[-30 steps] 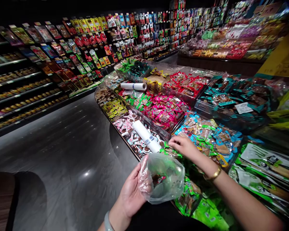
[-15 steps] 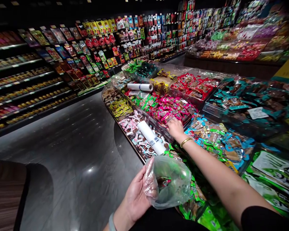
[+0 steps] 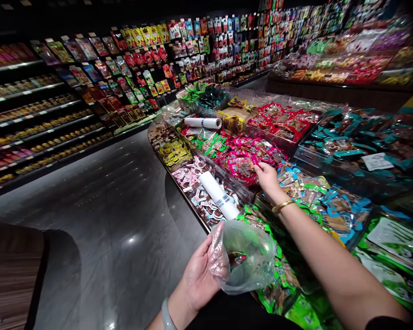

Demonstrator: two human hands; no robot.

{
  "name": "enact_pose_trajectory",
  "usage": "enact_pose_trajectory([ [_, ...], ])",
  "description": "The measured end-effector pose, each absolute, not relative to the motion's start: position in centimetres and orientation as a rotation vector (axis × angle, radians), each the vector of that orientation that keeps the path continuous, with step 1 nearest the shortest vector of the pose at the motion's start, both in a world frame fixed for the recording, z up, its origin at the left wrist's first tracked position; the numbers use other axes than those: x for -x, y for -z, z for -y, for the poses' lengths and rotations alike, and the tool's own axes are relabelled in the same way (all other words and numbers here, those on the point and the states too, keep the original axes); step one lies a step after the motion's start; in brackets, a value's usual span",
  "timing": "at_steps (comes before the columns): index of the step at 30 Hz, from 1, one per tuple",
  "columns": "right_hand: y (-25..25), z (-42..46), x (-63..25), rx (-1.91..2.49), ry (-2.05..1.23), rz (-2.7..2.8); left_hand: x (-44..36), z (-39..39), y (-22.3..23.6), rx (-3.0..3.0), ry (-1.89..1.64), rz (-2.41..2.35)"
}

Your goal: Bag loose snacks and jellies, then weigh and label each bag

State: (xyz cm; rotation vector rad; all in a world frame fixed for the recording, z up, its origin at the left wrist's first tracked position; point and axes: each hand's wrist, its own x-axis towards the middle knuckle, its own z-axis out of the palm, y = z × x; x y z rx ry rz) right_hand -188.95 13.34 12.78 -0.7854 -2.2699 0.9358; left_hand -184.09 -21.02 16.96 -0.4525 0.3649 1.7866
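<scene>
My left hand (image 3: 201, 272) grips the rim of a clear plastic bag (image 3: 251, 270), whose mouth hangs open towards me. Inside the bag lies a small dark and red snack packet (image 3: 237, 258). Over the bin of pink snack packets (image 3: 234, 165), my right hand (image 3: 267, 178) is closed on a pink packet (image 3: 253, 160), pinched between thumb and fingers. A gold bangle (image 3: 283, 206) circles that wrist. Just right of the hand are blue-edged packets (image 3: 330, 197), and green packets (image 3: 278, 275) lie behind and beside the bag.
Two white plastic-bag rolls lie on the bins, a near roll (image 3: 218, 195) and a far roll (image 3: 203, 123). Clear bin dividers (image 3: 316, 160) stand between the snacks. Shelves (image 3: 37, 103) line the left wall; grey floor (image 3: 117, 215) runs alongside. A wooden counter (image 3: 10, 270) is at lower left.
My right hand has lifted a little from the pink packets and drawn back to the right, now with one pinched in its fingers. My left hand keeps holding the bag.
</scene>
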Motion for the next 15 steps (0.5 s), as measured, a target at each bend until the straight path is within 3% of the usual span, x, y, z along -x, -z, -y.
enact_pose_trajectory([
  [3,-13.5,-12.7,186.3,0.687,-1.139,2.180,184.3,21.0,-16.8,0.452,-1.789,-0.358],
  [8,-14.1,-9.5,180.2,0.518,-1.819,1.875,184.7,20.6,-16.9,0.430,-1.774,-0.433],
  [15,-13.2,-5.1,173.7,0.447,-2.020,2.257,184.9,20.3,-16.9,0.451,-1.762,-0.363],
])
